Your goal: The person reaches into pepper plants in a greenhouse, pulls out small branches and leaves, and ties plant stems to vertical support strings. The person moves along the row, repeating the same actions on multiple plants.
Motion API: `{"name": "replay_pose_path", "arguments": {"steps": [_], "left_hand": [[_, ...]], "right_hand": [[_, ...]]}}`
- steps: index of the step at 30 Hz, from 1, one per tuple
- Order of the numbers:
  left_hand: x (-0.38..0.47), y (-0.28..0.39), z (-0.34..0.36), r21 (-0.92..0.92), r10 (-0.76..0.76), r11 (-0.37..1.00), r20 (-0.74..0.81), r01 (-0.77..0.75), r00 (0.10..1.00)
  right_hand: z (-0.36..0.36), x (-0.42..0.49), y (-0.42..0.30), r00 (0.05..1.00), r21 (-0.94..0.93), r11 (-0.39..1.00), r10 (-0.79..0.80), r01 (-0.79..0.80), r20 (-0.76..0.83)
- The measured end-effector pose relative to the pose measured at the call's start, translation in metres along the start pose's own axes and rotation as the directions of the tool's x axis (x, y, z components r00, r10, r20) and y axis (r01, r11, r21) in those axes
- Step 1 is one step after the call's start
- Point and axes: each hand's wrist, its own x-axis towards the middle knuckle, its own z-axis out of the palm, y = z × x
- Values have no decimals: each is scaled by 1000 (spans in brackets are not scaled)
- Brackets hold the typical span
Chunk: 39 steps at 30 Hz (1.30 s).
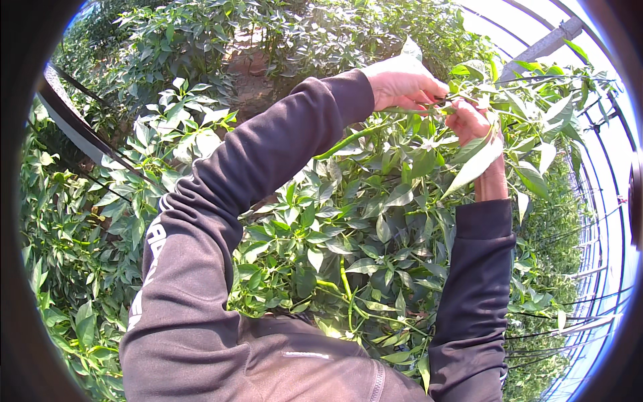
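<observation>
My left hand (402, 83) reaches across from the left, fingertips pinched together on a thin dark strand (441, 100) beside a green pepper stem (409, 110). My right hand (471, 119) is raised close by, its thumb and fingers meeting at the same strand and leafy branch (482, 95). What exactly lies between the right fingertips is partly hidden. Broad pepper leaves (474, 166) hang in front of the right wrist. A long green chili pepper (351, 140) slants down below the left wrist.
Dense pepper plants (321, 226) fill the space before me, with more slender peppers (345, 279) low down. A bare soil strip (251, 83) shows between rows. Greenhouse hoops (608, 156) and a grey beam (542, 47) stand at right; a dark strap-like band (85, 125) crosses at left.
</observation>
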Motion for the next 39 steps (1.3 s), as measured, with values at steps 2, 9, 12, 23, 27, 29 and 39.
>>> {"name": "replay_pose_path", "arguments": {"steps": [2,9,12,23,27,29,39], "left_hand": [[3,-1,3,20,-18,1000,-9,18,1000],[6,-3,0,94,-8,996,-37,11,999],[8,-4,3,114,5,994,-57,1,998],[1,6,5,89,-46,995,-49,51,998],[0,10,5,111,-67,991,-19,69,998],[2,10,3,118,-68,991,-2,67,998],[6,10,2,70,-76,994,-28,78,997]], "right_hand": [[-5,4,1,1000,14,1000,13,-14,3],[9,0,3,995,160,985,79,-69,-59],[0,2,8,994,333,940,94,-71,-53],[7,-6,-1,991,279,959,2,37,-137],[11,-8,-4,993,288,954,-52,80,-105],[14,-8,-4,993,330,940,-61,90,-96],[-5,3,13,993,469,883,-35,-21,110]]}}
